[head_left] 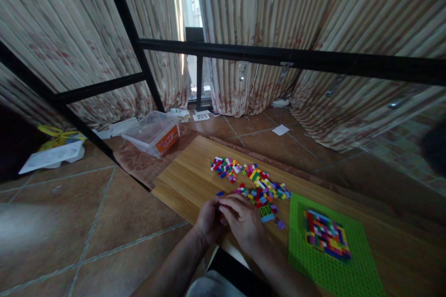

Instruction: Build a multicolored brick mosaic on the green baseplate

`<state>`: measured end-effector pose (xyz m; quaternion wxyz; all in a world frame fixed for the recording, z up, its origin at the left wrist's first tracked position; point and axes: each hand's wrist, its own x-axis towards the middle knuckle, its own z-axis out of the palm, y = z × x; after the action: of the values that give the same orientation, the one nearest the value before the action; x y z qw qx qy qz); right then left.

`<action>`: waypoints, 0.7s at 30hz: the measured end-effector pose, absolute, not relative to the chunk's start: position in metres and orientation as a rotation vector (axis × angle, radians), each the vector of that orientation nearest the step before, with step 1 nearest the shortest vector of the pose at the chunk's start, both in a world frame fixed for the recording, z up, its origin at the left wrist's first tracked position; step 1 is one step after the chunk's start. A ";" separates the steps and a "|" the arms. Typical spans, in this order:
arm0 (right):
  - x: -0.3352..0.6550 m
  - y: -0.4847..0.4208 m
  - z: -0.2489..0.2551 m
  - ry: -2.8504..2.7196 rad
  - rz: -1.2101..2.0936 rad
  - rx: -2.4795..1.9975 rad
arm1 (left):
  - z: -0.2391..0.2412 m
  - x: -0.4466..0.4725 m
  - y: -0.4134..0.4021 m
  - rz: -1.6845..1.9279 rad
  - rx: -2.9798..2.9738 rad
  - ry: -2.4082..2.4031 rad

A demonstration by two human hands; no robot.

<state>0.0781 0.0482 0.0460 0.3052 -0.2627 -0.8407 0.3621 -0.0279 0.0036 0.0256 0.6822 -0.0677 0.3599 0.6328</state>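
My left hand [208, 220] and my right hand [243, 222] meet over the near edge of the wooden board, fingers closed together. Whatever they hold is small and mostly covered by the fingers; a hint of red shows between them. Just beyond lies a loose pile of multicoloured toy bricks [259, 178]. A single blue brick [219, 193] rests close to my left fingertips. Beside my right hand are a green-and-black piece [265, 212] and a purple brick [280, 224]. Farther right, a colourful brick-built block [326, 234] sits on a green studded baseplate [298, 246].
The wooden board [184, 171] lies over a brown patterned cloth [139, 167]. A clear plastic bin [149, 132] with an orange label stands beyond its left end. A black metal frame [244, 51] crosses in front of the curtains [254, 9]. White paper [280, 130] lies on the tiled floor.
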 end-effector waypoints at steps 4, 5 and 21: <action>0.074 0.070 0.044 -2.232 0.829 -0.878 | 0.028 -0.032 0.002 1.433 -0.146 0.820; 0.072 0.078 0.043 -2.259 0.744 -0.961 | 0.029 -0.033 0.001 1.445 -0.142 0.832; 0.051 0.114 0.028 -2.504 0.227 -1.404 | 0.028 -0.036 -0.003 1.458 -0.062 1.079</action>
<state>0.0506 0.1144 0.0280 0.1304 -0.4834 -0.8621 0.0781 -0.0356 -0.0028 0.0282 0.6157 -0.0270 0.4684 0.6331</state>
